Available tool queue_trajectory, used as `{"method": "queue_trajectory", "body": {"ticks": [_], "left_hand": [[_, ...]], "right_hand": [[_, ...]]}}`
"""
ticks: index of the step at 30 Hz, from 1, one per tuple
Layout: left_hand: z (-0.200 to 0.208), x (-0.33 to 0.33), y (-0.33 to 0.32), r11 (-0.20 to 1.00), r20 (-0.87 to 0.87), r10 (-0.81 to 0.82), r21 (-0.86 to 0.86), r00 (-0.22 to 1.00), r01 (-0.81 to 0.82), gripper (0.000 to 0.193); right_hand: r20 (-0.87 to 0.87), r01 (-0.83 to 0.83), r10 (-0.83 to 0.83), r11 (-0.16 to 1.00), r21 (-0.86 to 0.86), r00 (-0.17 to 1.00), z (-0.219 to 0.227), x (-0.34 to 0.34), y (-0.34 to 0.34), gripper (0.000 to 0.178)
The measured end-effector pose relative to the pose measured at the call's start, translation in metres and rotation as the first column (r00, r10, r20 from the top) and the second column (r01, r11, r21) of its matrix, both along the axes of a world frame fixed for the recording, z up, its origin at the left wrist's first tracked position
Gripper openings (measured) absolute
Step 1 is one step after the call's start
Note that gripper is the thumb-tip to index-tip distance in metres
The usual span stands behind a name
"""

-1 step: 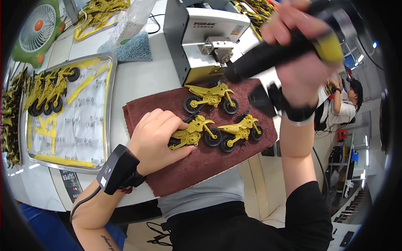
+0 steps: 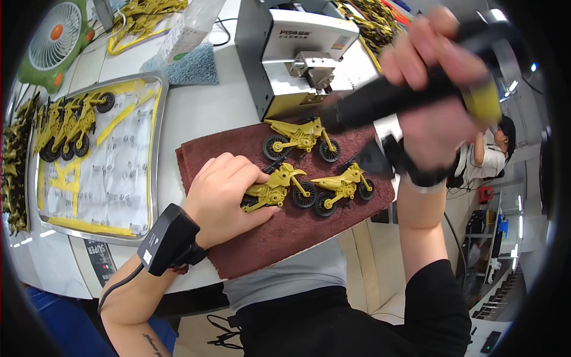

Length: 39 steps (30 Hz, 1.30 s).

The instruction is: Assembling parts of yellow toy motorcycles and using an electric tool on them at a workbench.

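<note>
On a brown towel (image 2: pixel 256 250) lie three yellow toy motorcycles with black wheels. My left hand (image 2: pixel 223 190) grips the near-left toy motorcycle (image 2: pixel 276 187) by its rear half, thumb and fingers on either side; the palm hides part of it. To its right lies another toy motorcycle (image 2: pixel 338 185), and a third toy motorcycle (image 2: pixel 302 135) is farther back. My right hand (image 2: pixel 434 131), blurred, is closed around a black electric screwdriver (image 2: pixel 386 101) with a yellow part. The screwdriver is raised at the right and points left, its front end smeared above the far toy.
A grey screw feeder machine (image 2: pixel 309 35) stands behind the towel. At left, a metal tray (image 2: pixel 157 119) holds several toy motorcycles, with a green fan (image 2: pixel 56 44) behind. A blue-grey pouch (image 2: pixel 196 65) lies near the machine. Another person (image 2: pixel 491 149) sits at far right.
My right hand and the screwdriver have shifted slightly right and down. The whole view has moved a little; my left hand stays on the same toy motorcycle.
</note>
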<state>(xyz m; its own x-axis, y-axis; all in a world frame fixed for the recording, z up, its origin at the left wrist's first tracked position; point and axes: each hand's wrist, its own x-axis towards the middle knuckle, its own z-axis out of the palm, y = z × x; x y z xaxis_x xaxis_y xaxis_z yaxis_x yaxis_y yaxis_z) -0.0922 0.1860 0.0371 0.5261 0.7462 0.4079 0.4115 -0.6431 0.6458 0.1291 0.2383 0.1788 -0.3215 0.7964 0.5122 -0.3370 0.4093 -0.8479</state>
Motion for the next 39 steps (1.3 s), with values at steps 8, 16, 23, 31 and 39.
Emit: {"method": "queue_trajectory", "body": {"ticks": [8,16,23,31,39], "left_hand": [[-0.003,0.000,0.001,0.999,-0.036,-0.038,0.013,0.999,0.038,0.033],[-0.002,0.001,0.002,0.998,-0.049,-0.063,-0.017,0.997,0.063,0.034],[-0.002,0.001,0.000,0.996,-0.046,-0.064,-0.066,0.997,0.061,0.033],[0.009,0.007,-0.003,0.993,0.126,-0.038,-0.103,0.991,0.051,0.032],[0.001,0.000,-0.002,0.993,0.019,-0.062,-0.103,0.998,0.064,0.036]], "right_hand": [[0.064,-0.135,0.137,0.990,-0.033,0.989,-0.022,-0.023,-0.071,0.031],[0.234,0.098,-0.049,0.975,-0.202,0.971,-0.022,-0.035,-0.084,0.031],[0.305,-0.035,0.042,0.999,-0.029,0.951,-0.029,-0.039,-0.082,0.028],[-0.012,-0.093,0.092,0.986,-0.141,0.996,-0.020,-0.025,-0.062,0.030],[-0.231,0.007,0.011,0.997,0.077,0.973,0.049,0.034,-0.038,0.024]]}}
